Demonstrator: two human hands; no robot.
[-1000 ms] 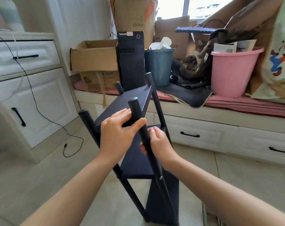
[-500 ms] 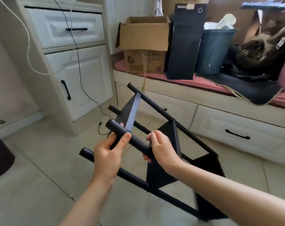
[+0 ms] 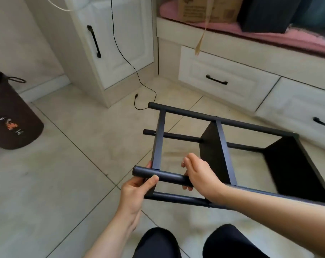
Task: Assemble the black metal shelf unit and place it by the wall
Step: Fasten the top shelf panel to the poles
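A: From the head camera, where is the black metal shelf unit (image 3: 219,146)?

B: It lies on its side, held above the tiled floor (image 3: 65,164) in front of the person's knees (image 3: 158,243). Its four round posts run roughly left to right, and three flat panels stand on edge between them. The free post ends point left, toward the white cabinet (image 3: 120,43).

A: What is the left hand (image 3: 135,189) doing?

B: It grips the nearest upper post (image 3: 163,176) close to its left end. The thumb lies over the top of the post and the fingers curl up behind it.

A: And the right hand (image 3: 199,172)?

B: It grasps the same post just to the right of the left one, fingers wrapped over it, knuckles up. The forearm crosses in front of the lower near post.

A: Does the unit touch the floor?

B: I cannot tell; the far right panel is low and partly cut off by the arm.

A: What else is around?

B: A black cable (image 3: 120,53) hangs down the cabinet front and ends in a plug on the tiles, near the farthest post end. Behind the unit runs a window bench with white drawers (image 3: 223,79) and a pink cushion (image 3: 269,38), carrying a cardboard box (image 3: 204,10). A dark brown bag (image 3: 11,118) stands at the left.
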